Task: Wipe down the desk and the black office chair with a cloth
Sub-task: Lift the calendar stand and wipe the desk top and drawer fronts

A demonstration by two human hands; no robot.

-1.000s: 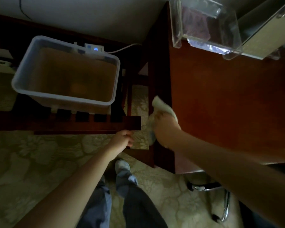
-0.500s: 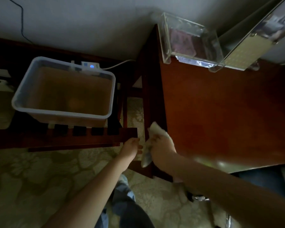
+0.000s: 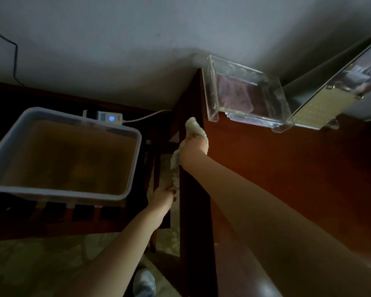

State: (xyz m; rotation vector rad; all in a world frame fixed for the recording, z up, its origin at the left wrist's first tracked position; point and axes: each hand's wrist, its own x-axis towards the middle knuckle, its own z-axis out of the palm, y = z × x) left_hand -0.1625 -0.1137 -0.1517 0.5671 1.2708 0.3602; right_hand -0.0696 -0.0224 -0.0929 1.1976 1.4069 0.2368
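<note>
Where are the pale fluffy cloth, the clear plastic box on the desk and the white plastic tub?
pale fluffy cloth (image 3: pixel 193 127), head view, on its upper end.
clear plastic box (image 3: pixel 211 103), head view, on its left wall.
white plastic tub (image 3: pixel 51 192), head view, on its near rim.

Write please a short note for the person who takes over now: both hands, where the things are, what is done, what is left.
Right hand: holds the cloth against the left edge of the desk, near the far corner, close to the clear box.
Left hand: at the hanging end of the cloth; its grip there is unclear.
Done: the desk edge is being wiped; how much is finished does not show.
Left: the rest of the desk, then the chair, which is out of view.
</note>
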